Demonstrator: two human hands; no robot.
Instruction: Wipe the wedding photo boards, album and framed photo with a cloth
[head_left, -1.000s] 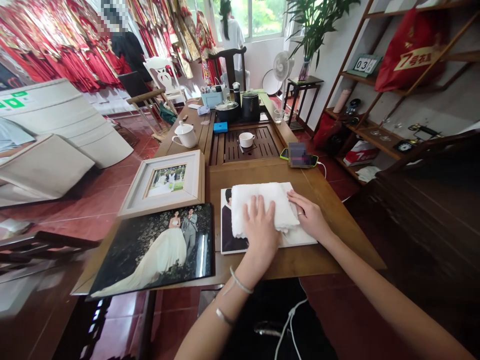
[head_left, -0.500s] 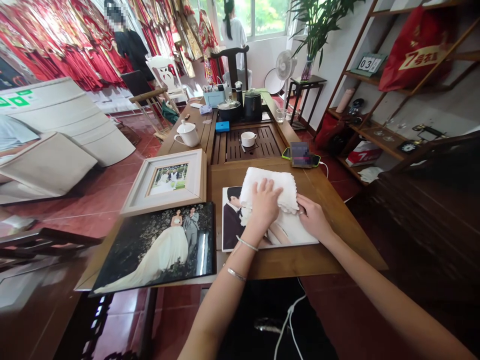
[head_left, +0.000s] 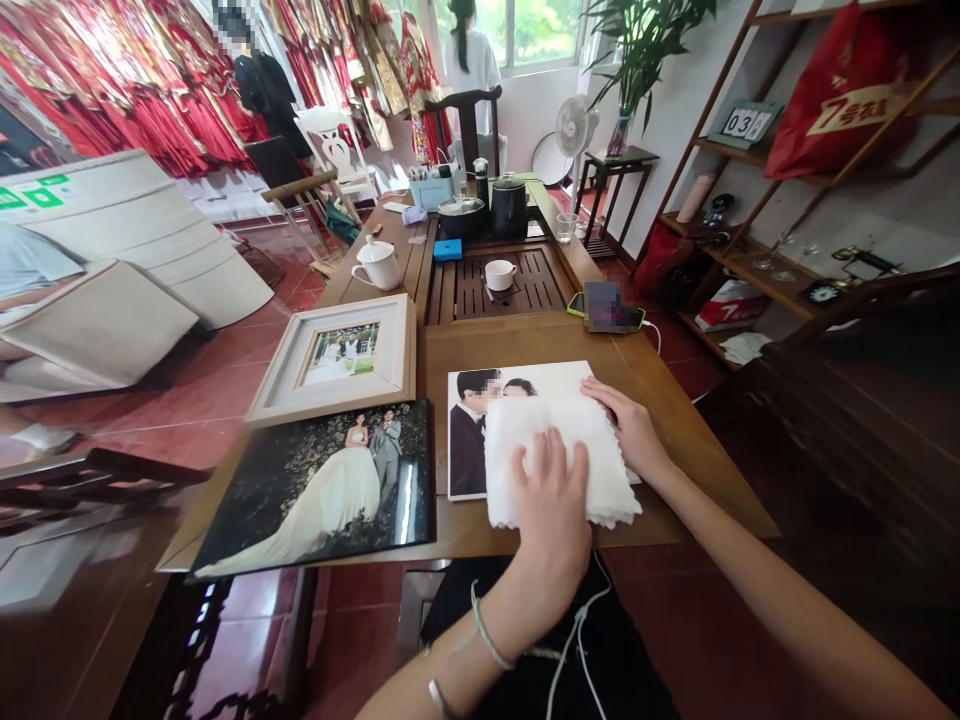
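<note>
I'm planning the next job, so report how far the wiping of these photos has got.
Done: nothing shows for sure; the top of the print lies uncovered, no dirt visible. In hand: the left hand presses the cloth on its lower half, and the right hand steadies its right edge. To do: the dark print and framed photo beside it, no hand on them.

A white cloth (head_left: 609,482), folded to a rough square with a scalloped edge (perhaps terry, though the weave is too fine to tell), lies flat over the near right part of a portrait print (head_left: 469,435). The frameless print lies flat on the wooden table (head_left: 525,335) and shows a couple on a white ground. Its left and far parts are uncovered. The cloth's near edge reaches past the print's.
</note>
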